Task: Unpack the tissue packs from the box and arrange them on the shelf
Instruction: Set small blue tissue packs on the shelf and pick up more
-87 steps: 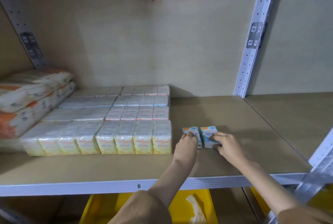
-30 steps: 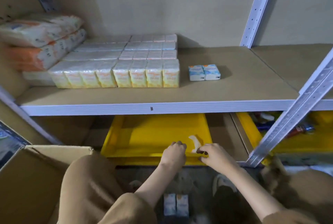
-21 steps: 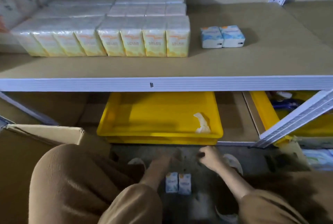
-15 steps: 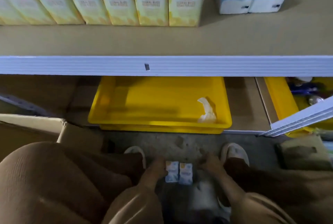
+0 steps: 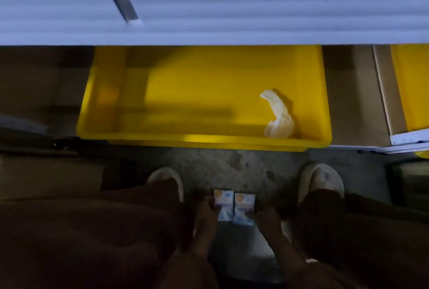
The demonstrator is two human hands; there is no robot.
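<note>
Two small blue-and-white tissue packs lie side by side on the dark floor between my feet, the left pack [image 5: 223, 205] and the right pack [image 5: 244, 208]. My left hand [image 5: 206, 216] has its fingers on the left pack's outer edge. My right hand [image 5: 267, 217] has its fingers on the right pack's lower corner. The light is dim, so the grip is hard to make out. The shelf's white front rail [image 5: 232, 2] fills the top of the view; the shelf top and its packs are out of sight.
A yellow tray [image 5: 197, 138] with a crumpled white tissue [image 5: 277, 116] sits under the shelf. Another yellow tray [image 5: 411, 84] is at the right. A cardboard box [image 5: 46, 177] stands at the left. My two light slippers [image 5: 166, 179] flank the packs.
My view dropped from the shelf to the floor. Both hands came down from the shelf and now touch the two packs lying between my feet.
</note>
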